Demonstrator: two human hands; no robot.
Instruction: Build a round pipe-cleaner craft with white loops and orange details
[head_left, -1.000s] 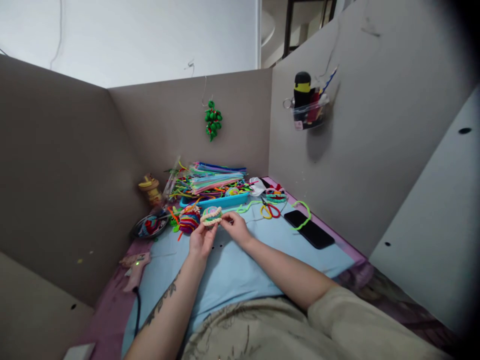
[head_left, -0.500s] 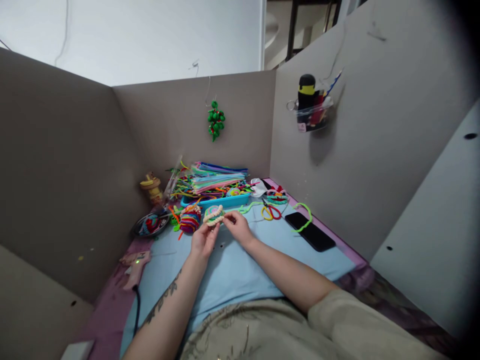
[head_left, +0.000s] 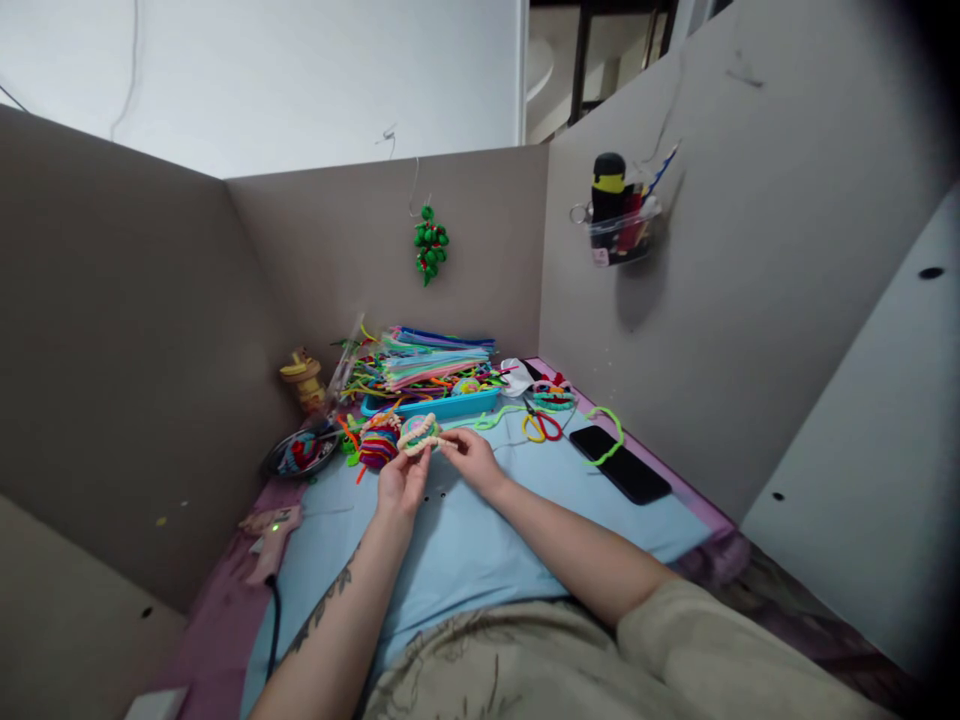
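Workpiece [head_left: 418,434], a small rounded item in cream with pastel coils, is located near the centre of the frame, raised toward the far part of the light blue cover [head_left: 480,560]. Left hand [head_left: 403,484]: fingers and thumb grasp the workpiece from below, at its lower edge. Right hand [head_left: 472,460]: fingertips are drawn together at the right end of the cream strip [head_left: 435,442] along the workpiece's near side; a pinch is apparent, though the exact finger contact is too small to verify.

Just left of the workpiece sits a striped multicoloured ball [head_left: 379,445]. Behind both, at mid-frame, a blue tray [head_left: 454,407] bears a heap of fuzzy stems [head_left: 439,365]. Right of centre lie scissors [head_left: 542,427] with one yellow and one red handle. Farther right, a black phone [head_left: 634,477] lies with a bright green strand [head_left: 619,428] across its upper part. At lower left, a pink glue gun [head_left: 274,545] shows a lit green light; above it in the frame stands a dark bowl [head_left: 330,455] with coloured pieces inside.
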